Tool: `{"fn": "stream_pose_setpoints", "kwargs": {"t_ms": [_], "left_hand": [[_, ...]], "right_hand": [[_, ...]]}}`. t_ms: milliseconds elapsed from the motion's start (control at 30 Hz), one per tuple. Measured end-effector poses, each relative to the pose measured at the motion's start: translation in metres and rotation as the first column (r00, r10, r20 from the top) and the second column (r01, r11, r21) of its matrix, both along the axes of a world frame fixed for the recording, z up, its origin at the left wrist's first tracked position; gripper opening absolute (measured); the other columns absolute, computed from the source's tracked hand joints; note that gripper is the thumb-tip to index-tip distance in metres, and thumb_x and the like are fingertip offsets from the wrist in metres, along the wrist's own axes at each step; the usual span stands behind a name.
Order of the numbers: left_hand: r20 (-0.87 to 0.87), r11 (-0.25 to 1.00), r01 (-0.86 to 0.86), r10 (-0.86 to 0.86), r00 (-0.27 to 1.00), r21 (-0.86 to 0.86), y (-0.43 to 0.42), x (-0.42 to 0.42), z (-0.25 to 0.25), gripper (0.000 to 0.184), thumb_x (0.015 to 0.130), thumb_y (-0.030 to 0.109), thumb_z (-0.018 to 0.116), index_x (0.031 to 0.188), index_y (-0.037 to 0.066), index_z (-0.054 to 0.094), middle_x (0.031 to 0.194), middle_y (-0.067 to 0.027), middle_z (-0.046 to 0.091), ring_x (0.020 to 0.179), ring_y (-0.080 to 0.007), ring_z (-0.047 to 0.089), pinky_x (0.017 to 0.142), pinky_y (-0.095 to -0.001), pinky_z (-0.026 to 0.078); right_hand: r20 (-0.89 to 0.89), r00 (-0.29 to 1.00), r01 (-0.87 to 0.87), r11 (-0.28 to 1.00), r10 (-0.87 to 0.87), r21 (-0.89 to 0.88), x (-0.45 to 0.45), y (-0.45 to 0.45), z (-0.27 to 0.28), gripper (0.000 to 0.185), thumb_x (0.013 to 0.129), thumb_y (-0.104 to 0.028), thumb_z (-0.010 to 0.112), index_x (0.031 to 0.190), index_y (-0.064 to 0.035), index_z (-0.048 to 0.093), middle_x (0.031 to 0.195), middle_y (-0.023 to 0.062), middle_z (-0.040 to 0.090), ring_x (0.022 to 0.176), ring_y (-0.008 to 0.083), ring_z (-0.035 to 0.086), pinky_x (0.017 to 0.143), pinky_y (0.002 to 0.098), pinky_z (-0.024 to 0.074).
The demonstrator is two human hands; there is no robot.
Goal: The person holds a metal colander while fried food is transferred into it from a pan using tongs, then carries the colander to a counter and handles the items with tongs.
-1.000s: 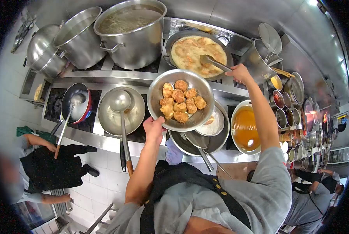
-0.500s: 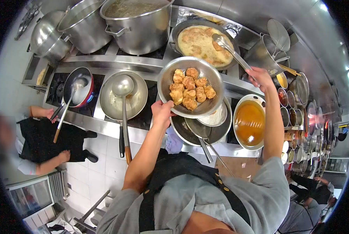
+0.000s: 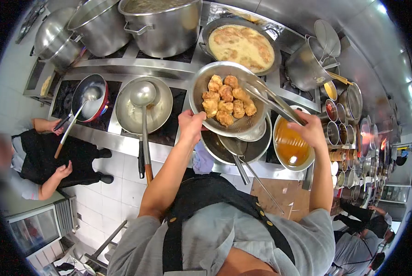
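With my left hand (image 3: 192, 125) I grip the rim of a round metal bowl (image 3: 257, 118), thumb on the edge. Several golden-brown fried pieces (image 3: 225, 94) lie in it. My right hand (image 3: 311, 130) is closed around metal tongs (image 3: 282, 106), whose tips reach over the bowl's right side beside a fried piece; I cannot tell whether they touch it. Behind the bowl, a black wok (image 3: 205, 36) holds pale bubbling oil with more pieces frying. Below the bowl, a strainer (image 3: 233, 146) rests over a dark wok (image 3: 215, 148), partly hidden.
An oval dish of amber liquid (image 3: 286, 142) stands below my right hand. To the left are a pan with a ladle (image 3: 144, 93) and large stockpots (image 3: 162, 34). A co-worker (image 3: 45, 156) at far left holds a small wok (image 3: 93, 83). Seasoning containers (image 3: 334, 133) line the right.
My right hand has brought the tongs from the frying wok down over the bowl. Another fried piece now appears at the bowl's right side. The bowl stays in my left hand.
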State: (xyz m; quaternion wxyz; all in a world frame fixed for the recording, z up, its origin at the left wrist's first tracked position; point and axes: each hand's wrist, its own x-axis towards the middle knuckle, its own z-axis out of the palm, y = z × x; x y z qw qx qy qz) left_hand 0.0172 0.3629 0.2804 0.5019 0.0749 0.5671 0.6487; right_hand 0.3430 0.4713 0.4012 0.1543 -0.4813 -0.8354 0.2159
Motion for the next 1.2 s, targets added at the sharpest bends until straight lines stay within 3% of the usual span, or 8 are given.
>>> {"fn": "stream_pose_setpoints", "kwargs": {"t_ms": [100, 333, 467, 800, 933, 1000, 1100, 1200], "left_hand": [[0.005, 1.0, -0.011, 0.011, 1.0, 0.013, -0.007, -0.004, -0.006, 0.019, 0.069, -0.001, 0.06, 0.086, -0.009, 0.058, 0.079, -0.0124, 0.062, 0.06, -0.0206, 0.062, 0.047, -0.0325, 0.054], [0.066, 0.997, 0.016, -0.022, 0.998, 0.082, -0.024, -0.013, -0.004, 0.021, 0.067, -0.002, 0.059, 0.088, -0.008, 0.058, 0.079, -0.0114, 0.062, 0.061, -0.0202, 0.062, 0.051, -0.0326, 0.055], [0.054, 0.997, 0.008, -0.012, 0.998, 0.074, -0.034, -0.014, 0.005, 0.023, 0.066, -0.002, 0.059, 0.088, -0.009, 0.057, 0.08, -0.0123, 0.061, 0.063, -0.0209, 0.062, 0.052, -0.0333, 0.055], [-0.016, 0.98, -0.171, 0.173, 0.985, 0.104, -0.102, 0.036, 0.009, 0.023, 0.068, -0.004, 0.057, 0.09, -0.009, 0.056, 0.083, -0.0133, 0.061, 0.063, -0.0219, 0.061, 0.055, -0.0357, 0.054], [0.002, 0.948, -0.309, 0.31, 0.951, 0.073, -0.152, 0.073, 0.015, 0.025, 0.069, -0.003, 0.057, 0.093, -0.009, 0.055, 0.084, -0.0143, 0.062, 0.066, -0.0244, 0.062, 0.056, -0.0379, 0.055], [0.016, 0.936, -0.35, 0.35, 0.937, 0.031, -0.185, 0.087, 0.009, 0.025, 0.069, -0.003, 0.057, 0.094, -0.009, 0.055, 0.085, -0.0148, 0.062, 0.068, -0.0251, 0.063, 0.057, -0.0382, 0.055], [0.011, 0.886, -0.463, 0.463, 0.886, 0.035, -0.232, 0.117, 0.018, 0.029, 0.071, -0.003, 0.057, 0.099, -0.009, 0.055, 0.09, -0.0156, 0.063, 0.073, -0.0258, 0.064, 0.061, -0.0386, 0.055], [-0.002, 0.83, -0.554, 0.556, 0.831, 0.067, -0.28, 0.14, 0.006, 0.03, 0.071, -0.003, 0.056, 0.1, -0.01, 0.055, 0.092, -0.0155, 0.063, 0.075, -0.0253, 0.064, 0.064, -0.0389, 0.056]], "right_hand": [[0.001, 0.989, 0.147, 0.962, -0.151, -0.232, -0.012, -0.035, 0.044, 0.055, 0.067, -0.028, 0.079, 0.113, -0.0049, 0.062, 0.098, 0.02, 0.066, 0.089, 0.0256, 0.065, 0.081, 0.0341, 0.047], [0.304, 0.942, 0.137, 0.99, -0.14, 0.031, -0.031, -0.073, 0.05, 0.049, 0.069, -0.029, 0.076, 0.111, -0.0059, 0.063, 0.093, 0.0203, 0.066, 0.085, 0.0337, 0.064, 0.077, 0.0389, 0.0494], [0.128, 0.987, 0.08, 0.992, -0.093, 0.102, -0.028, -0.079, 0.055, 0.045, 0.07, -0.027, 0.075, 0.108, -0.0048, 0.063, 0.085, 0.023, 0.064, 0.077, 0.0357, 0.063, 0.069, 0.0408, 0.0497], [0.112, 0.988, -0.134, 0.947, 0.105, 0.293, 0.006, -0.095, 0.041, 0.049, 0.07, -0.024, 0.074, 0.112, -0.0029, 0.061, 0.076, 0.0182, 0.063, 0.063, 0.0317, 0.06, 0.06, 0.0379, 0.0473], [0.072, 0.972, -0.231, 0.963, 0.223, 0.14, 0.034, -0.097, 0.031, 0.052, 0.069, -0.019, 0.076, 0.115, -0.0003, 0.059, 0.079, 0.0186, 0.063, 0.066, 0.0275, 0.061, 0.062, 0.0328, 0.0472], [-0.249, 0.922, -0.302, 0.953, 0.298, 0.021, 0.046, -0.104, 0.028, 0.048, 0.073, -0.011, 0.072, 0.116, 0.0038, 0.056, 0.085, 0.0114, 0.067, 0.071, 0.0165, 0.062, 0.071, 0.0275, 0.048], [-0.404, 0.905, -0.338, 0.806, 0.136, -0.486, 0.055, -0.109, 0.023, 0.045, 0.081, -0.012, 0.066, 0.121, 0.003, 0.053, 0.073, 0.0017, 0.059, 0.056, 0.0089, 0.052, 0.051, 0.0221, 0.0426], [-0.486, 0.874, -0.413, 0.555, 0.019, -0.722, 0.046, -0.134, 0.003, 0.036, 0.088, -0.016, 0.059, 0.117, 0.0026, 0.053, 0.062, 0.0007, 0.048, 0.044, 0.005, 0.039, 0.036, 0.0179, 0.0279]]}}
